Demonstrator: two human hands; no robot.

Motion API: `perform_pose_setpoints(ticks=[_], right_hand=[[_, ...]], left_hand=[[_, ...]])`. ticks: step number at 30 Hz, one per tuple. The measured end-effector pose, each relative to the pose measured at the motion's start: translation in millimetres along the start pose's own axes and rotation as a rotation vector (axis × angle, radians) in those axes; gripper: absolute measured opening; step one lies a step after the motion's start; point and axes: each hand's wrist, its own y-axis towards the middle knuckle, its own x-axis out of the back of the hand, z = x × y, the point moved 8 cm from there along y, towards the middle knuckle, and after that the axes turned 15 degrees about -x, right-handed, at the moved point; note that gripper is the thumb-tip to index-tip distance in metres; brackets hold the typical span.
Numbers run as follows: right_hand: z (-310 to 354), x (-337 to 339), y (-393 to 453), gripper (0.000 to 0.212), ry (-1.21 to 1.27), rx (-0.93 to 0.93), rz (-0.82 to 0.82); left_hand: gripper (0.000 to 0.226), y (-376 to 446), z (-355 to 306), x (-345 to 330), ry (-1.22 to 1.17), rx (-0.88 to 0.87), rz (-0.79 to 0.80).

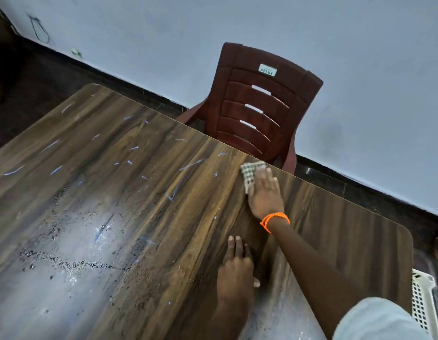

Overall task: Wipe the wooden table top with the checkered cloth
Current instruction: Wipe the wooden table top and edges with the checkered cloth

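Plain home room: wooden table [139, 192], plastic chair [257, 106], bare wall [360, 69].

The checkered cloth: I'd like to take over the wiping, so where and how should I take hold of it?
Probably the free corner of the checkered cloth at the table top's far edge, near the chair. It lies flat with the right hand pressing its near part, so only that far-left end shows. Come from above, pinch the corner, or lay a flat palm on it as that hand does.
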Motion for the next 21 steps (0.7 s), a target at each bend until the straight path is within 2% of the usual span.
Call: perform_pose_setpoints(ticks=[2,4,6,10,12,13,15,18,19,21], right_hand=[[-1,1,25,0.062,0.063,-0.229,-0.003],[14,-1,39,0.063,0.117,-0.305,0.03],[38,-8,47,0.063,0.09,-0.205,0.075],[86,-19,26,0.06,-0.056,0.306,0.156],[84,-18,27,0.058,-0.081,0.424,0.196],[80,-17,35,0.058,-0.088,0.404,0.18],[72,-15,60,0.059,-0.062,0.235,0.14],[79,-19,87,0.06,-0.017,0.012,0.17],[88,-21,88,0.061,-0.026,0.022,0.171],[109,-22,76,0.061,-0.053,0.177,0.171]], left_hand=[[0.092,1,1,0,-0.011,0.004,-0.008],[0.084,2,1,-1,-0.022,0.014,0.002],[0.087,2,1,-2,-0.029,0.017,0.023],[0.091,6,3,-6,-0.024,0.017,0.053],[0.091,7,4,-9,-0.025,0.019,0.063],[0.092,8,4,-9,-0.03,0.02,0.062],[0.092,10,4,-11,-0.042,0.017,0.067],[0.093,12,5,-12,-0.063,0.018,0.078],[0.089,11,5,-12,-0.065,0.018,0.076],[0.079,10,6,-10,-0.066,0.012,0.059]])
